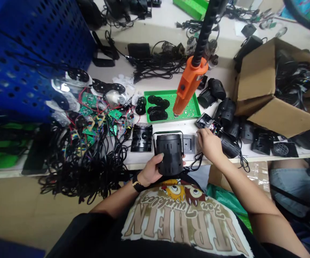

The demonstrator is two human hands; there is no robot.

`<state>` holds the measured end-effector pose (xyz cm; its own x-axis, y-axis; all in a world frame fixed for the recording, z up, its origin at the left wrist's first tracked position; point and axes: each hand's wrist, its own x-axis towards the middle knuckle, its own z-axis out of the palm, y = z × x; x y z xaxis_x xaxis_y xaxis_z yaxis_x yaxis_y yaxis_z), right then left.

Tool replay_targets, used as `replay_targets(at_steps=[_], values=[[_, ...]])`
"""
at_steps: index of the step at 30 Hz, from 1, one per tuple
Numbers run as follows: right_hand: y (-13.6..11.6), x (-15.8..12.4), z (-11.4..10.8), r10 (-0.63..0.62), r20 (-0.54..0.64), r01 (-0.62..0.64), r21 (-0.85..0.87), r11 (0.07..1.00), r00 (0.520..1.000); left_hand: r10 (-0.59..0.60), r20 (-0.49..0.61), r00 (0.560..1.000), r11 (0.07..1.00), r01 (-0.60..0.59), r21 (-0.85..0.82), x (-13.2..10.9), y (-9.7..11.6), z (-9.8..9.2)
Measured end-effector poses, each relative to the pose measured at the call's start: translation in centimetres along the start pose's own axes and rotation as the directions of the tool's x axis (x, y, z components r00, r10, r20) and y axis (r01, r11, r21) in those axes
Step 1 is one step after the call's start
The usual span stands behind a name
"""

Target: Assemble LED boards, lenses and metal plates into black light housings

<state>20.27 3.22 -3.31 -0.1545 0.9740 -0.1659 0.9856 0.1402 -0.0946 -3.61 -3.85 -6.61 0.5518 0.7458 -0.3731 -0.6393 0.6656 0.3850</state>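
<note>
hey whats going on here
A person is working at a cluttered workbench. Their left hand grips a black vented cylindrical housing with a metal bracket, while their right hand is right by a black plastic housing with exposed wires. Ahead, a green perforated tray holds flat black discs, with a hanging orange tool above it.

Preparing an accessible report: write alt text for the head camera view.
A person's left hand holds a black vented cylindrical housing with a metal bracket, while the right hand reaches toward similar wired housings. Green circuit boards, tangled black cables and an open cardboard box sit around them.
</note>
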Motion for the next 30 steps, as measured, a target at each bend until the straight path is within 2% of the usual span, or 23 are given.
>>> replay_targets(at_steps=[2,4,6,8,11,17,22,24,26,28,30], values=[[-1.0,-1.4,-2.0,-0.062,-0.117,0.085,0.207,0.975,0.991,-0.015,0.003,1.0,1.0,0.015,0.018,0.0,-0.1,-0.2],[-2.3,-2.9,-3.8,-0.14,-0.226,0.231,0.456,0.859,0.964,-0.014,0.013,1.0,1.0,0.014,0.024,0.1,-0.2,0.0],[-3.5,-3.8,-5.0,-0.18,-0.247,0.294,0.578,0.762,0.952,0.006,0.011,1.0,1.0,-0.006,0.026,0.5,-0.2,0.4],[-4.5,-4.2,-5.5,-0.192,-0.232,0.296,0.609,0.736,0.954,0.036,-0.006,0.999,0.998,-0.036,0.043,0.7,-0.3,1.0],[-5.1,-3.9,-5.4,-0.182,-0.2,0.267,0.597,0.757,0.963,0.074,-0.021,0.997,0.995,-0.073,0.069,0.8,-0.4,1.6],[-5.3,-4.0,-5.1,-0.157,-0.135,0.207,0.582,0.786,0.978,0.061,-0.04,0.997,0.991,-0.056,0.118,0.1,-0.6,1.3],[-3.7,-3.6,-4.4,-0.079,-0.076,0.109,0.666,0.738,0.994,-0.007,0.018,1.0,0.99,0.005,0.139,-0.3,-0.4,1.0],[-1.9,-3.2,-4.0,0.027,-0.066,0.014,0.551,0.834,0.997,-0.039,0.04,0.998,0.99,0.033,0.134,-0.3,-0.3,1.0],[0.0,-2.7,-3.5,0.163,-0.057,-0.141,0.283,0.949,0.985,-0.043,0.04,0.998,0.992,0.038,0.122,-0.2,-0.2,1.0],[1.5,-2.3,-2.8,0.26,-0.003,-0.26,-0.001,0.966,0.966,-0.025,0.021,0.999,0.994,0.023,0.111,-0.1,-0.2,1.0],[2.1,-2.0,-1.8,0.287,0.062,-0.276,-0.144,0.95,0.956,-0.008,0.009,1.0,0.995,0.007,0.102,0.1,-0.3,1.0]])
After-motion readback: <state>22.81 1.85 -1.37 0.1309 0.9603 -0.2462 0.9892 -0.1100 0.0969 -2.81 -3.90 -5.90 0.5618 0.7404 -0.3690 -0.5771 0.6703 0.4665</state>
